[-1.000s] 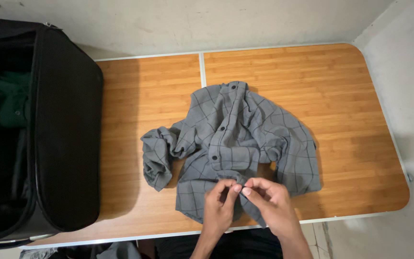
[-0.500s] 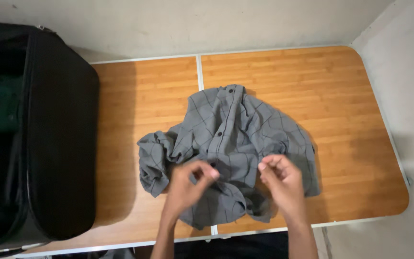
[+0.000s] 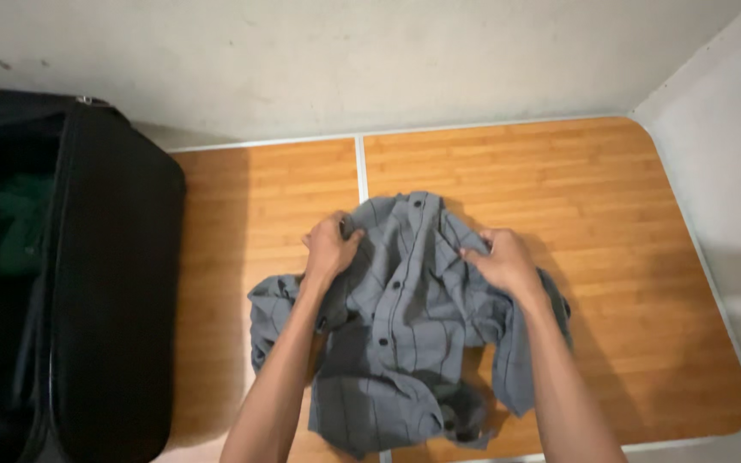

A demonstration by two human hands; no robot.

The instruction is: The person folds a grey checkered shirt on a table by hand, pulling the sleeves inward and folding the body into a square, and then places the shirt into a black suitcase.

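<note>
Head view: both hands, left hand (image 3: pixel 329 249) and right hand (image 3: pixel 501 261), are closing on a soft, light grey shirt (image 3: pixel 405 326) near its collar, mid-frame on the table (image 3: pixel 628 214); shoulders look like the best grip.

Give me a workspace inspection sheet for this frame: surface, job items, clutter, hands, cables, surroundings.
Surface: wooden table, two panels with a pale seam.
Job's things: grey checked shirt, buttoned, rumpled, collar toward the wall.
Clutter: nothing seen.
Grippers: left hand gripping the shirt by the collar's left; right hand gripping the fabric on the right shoulder.
Cables: nothing seen.
Surroundings: open black suitcase at left, something green inside; pale wall behind and right.
</note>
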